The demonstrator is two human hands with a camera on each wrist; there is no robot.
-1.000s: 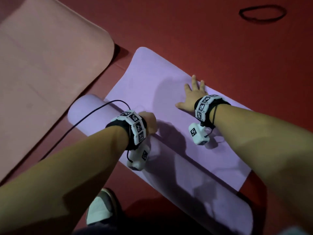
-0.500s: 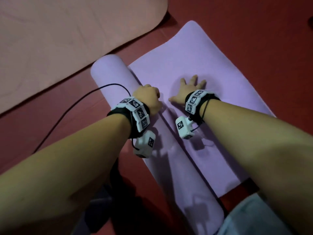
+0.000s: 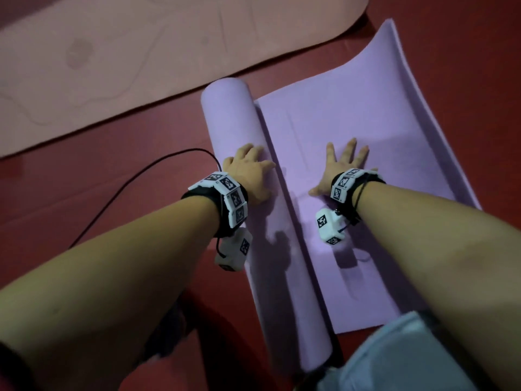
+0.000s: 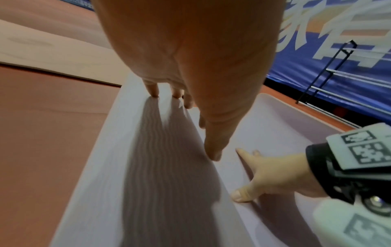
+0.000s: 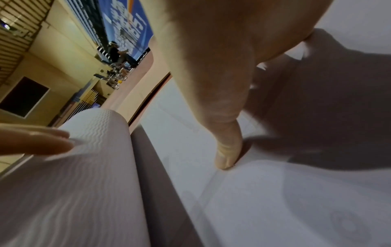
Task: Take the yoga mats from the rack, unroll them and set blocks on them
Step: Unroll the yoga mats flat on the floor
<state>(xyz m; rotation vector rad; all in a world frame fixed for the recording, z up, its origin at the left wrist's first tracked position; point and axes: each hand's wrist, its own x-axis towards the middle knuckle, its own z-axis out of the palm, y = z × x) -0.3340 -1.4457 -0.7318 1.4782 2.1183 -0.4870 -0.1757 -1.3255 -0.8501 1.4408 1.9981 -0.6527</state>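
Left hand (image 3: 249, 172) rests flat-fingered on the ribbed lilac foam roll (image 3: 234, 119); right hand (image 3: 339, 165), fingers splayed, presses the smooth unrolled mat (image 3: 352, 108).

Left hand (image 3: 249, 172) on mat roll (image 3: 239, 128), right hand (image 3: 342, 165) on unrolled part (image 3: 366, 108) beside it.

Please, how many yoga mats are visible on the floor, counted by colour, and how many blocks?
Purple mat, partly unrolled: 1
Pink mat, lying flat: 1
Blocks: 0 in view
Total: 2 mats
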